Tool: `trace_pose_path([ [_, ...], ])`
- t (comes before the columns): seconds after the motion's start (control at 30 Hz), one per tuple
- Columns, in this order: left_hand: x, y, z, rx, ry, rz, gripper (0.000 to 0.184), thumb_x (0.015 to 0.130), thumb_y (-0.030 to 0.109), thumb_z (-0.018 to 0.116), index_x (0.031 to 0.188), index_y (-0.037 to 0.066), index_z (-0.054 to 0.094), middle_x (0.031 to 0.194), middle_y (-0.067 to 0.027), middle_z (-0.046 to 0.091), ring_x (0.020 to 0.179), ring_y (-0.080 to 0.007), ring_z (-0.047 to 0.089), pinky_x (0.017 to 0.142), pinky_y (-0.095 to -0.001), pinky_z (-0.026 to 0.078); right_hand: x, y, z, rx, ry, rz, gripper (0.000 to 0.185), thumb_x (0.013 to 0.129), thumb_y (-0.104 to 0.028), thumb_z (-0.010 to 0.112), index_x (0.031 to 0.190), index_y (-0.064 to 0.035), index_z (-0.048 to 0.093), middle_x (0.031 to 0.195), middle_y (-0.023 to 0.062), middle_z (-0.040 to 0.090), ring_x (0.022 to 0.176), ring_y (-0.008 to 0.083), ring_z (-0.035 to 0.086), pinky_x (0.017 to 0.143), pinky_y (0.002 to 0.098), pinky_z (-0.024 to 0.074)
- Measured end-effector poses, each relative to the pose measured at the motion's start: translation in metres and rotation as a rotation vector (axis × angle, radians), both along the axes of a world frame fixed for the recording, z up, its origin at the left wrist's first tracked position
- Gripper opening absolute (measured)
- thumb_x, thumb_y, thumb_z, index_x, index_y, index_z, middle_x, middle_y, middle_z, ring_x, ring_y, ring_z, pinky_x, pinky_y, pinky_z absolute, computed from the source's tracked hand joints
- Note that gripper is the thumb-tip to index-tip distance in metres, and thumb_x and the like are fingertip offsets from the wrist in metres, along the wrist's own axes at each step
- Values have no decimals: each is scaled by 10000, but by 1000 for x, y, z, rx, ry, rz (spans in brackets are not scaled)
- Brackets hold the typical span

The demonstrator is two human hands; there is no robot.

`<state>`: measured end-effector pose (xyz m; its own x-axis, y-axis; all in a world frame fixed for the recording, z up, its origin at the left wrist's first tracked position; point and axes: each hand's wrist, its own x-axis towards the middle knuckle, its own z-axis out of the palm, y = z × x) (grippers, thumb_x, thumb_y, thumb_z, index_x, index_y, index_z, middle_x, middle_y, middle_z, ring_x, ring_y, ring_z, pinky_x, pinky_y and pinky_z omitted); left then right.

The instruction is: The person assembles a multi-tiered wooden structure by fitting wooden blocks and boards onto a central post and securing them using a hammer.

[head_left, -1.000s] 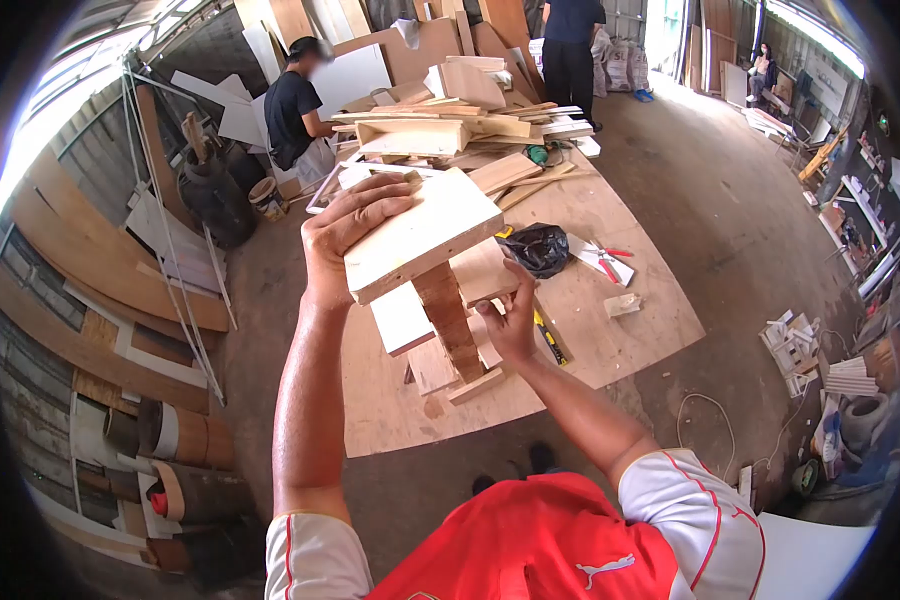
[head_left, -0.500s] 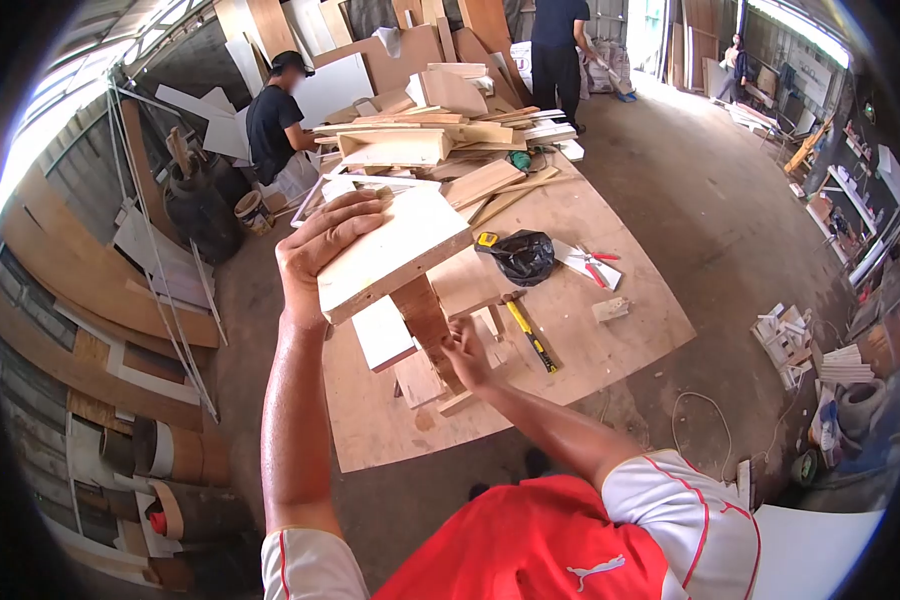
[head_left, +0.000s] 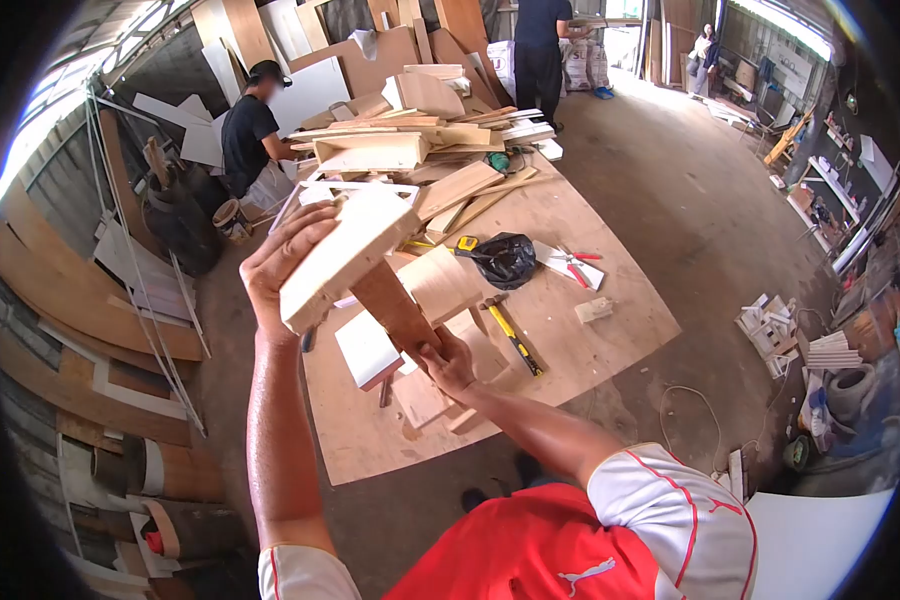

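Observation:
My left hand (head_left: 288, 262) grips the far left edge of a pale wooden board (head_left: 348, 255), the top of a wooden piece that is tilted above the table. A brown upright plank (head_left: 395, 305) runs down from this board. My right hand (head_left: 448, 365) is closed on the lower part of the upright. Beside the upright are a white-faced block (head_left: 368, 348) and a light wood block (head_left: 438, 285). A yellow and black hammer (head_left: 512, 335) lies on the table to the right of my right hand.
The plywood table (head_left: 610, 340) carries a black plastic bag (head_left: 505, 262), a tape measure (head_left: 467, 243), red-handled pliers (head_left: 576, 268), a small wood block (head_left: 594, 310) and a heap of boards (head_left: 370, 152). One person (head_left: 250, 135) is at the far left, another (head_left: 538, 60) stands behind the heap.
The wooden piece has moved left and tilted more, with my left hand on it. My right hand has gone from the block beside the upright to the upright's lower part.

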<state>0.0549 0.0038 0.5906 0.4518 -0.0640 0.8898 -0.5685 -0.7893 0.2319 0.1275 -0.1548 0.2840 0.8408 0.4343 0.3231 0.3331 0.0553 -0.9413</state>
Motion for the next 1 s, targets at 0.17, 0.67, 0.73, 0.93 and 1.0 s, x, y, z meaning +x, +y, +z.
trace_pose_path([
  [0.17,-16,20,-35,-148,96,84,775,684,378,948,1274,-44,675,1295,-217,679,1200,-303,663,1022,-416,515,21,-60,55,-404,-80,-20,755,901,-598,656,1431,-67,571,1161,238,710,1103,362,689,972,440,517],
  [0.67,-51,-39,-330,-1276,479,-42,530,995,374,693,1300,-45,586,1254,-122,649,1120,-143,579,959,-330,459,112,-175,178,-1388,-715,92,679,883,-746,556,1335,-252,663,1007,175,735,936,361,717,764,508,567],
  [0.73,-50,-73,-341,-1394,421,-21,491,996,355,697,1253,-57,622,1163,-101,683,1063,-137,600,937,-309,463,110,-170,194,-1439,-782,130,660,866,-728,592,1292,-234,691,920,169,737,884,376,717,768,508,563],
  [0.93,-60,-140,-422,-1644,511,-37,307,969,185,732,1147,-53,654,1059,-65,703,920,-120,629,771,-291,499,134,-135,185,-1601,-1023,369,590,886,-671,599,1228,-207,730,802,160,722,821,351,722,731,486,566],
  [1.0,-61,-154,-456,-1632,631,-22,262,943,121,752,1126,-42,659,1024,-57,707,875,-122,639,722,-291,510,142,-117,172,-1630,-1137,458,570,884,-657,609,1143,-171,755,777,158,720,787,339,725,702,467,567],
])
